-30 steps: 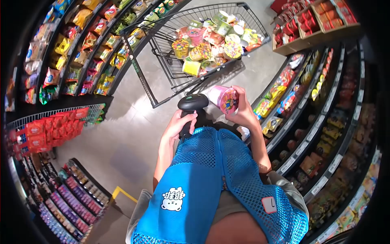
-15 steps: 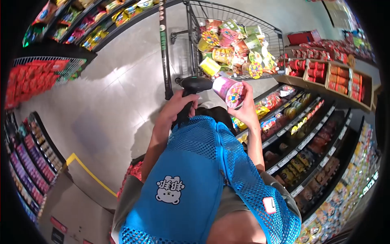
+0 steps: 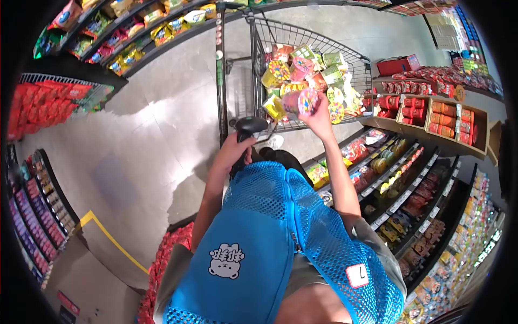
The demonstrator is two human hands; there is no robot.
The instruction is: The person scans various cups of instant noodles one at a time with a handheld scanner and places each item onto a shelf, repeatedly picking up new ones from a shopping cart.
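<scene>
Right hand: the right hand [image 3: 319, 117] is grasping a pink cup [image 3: 300, 101] of snacks, fingers wrapping it from below and behind, arm stretching forward and up.
Left hand: the left hand [image 3: 236, 150] is clenching the grip of a black scanner [image 3: 249, 127], its head pointing up and slightly toward the cup.
Where the cup is: it is being held in the air right at the near rim of the shopping cart [image 3: 353, 56], overlapping the heap of cups and packets [image 3: 307, 67] inside the basket; whether it is touching any of them I cannot tell.
Cup's axis: it is lying tilted, its patterned lid facing the camera and to the right, its base pointing left toward the cart handle [image 3: 219, 65].
Key relation: the cup is sitting above and to the right of the scanner, apart from it; the right hand is the nearer one to the cart basket, and the basket is lying straight ahead of that hand.
Nearer arm: the left hand is staying low by the chest, near the blue mesh vest [image 3: 280, 227].
Surroundings: shelves of snacks [image 3: 399, 178] are running along the right, more shelves [image 3: 124, 32] at upper left, bare floor [image 3: 156, 140] between.
</scene>
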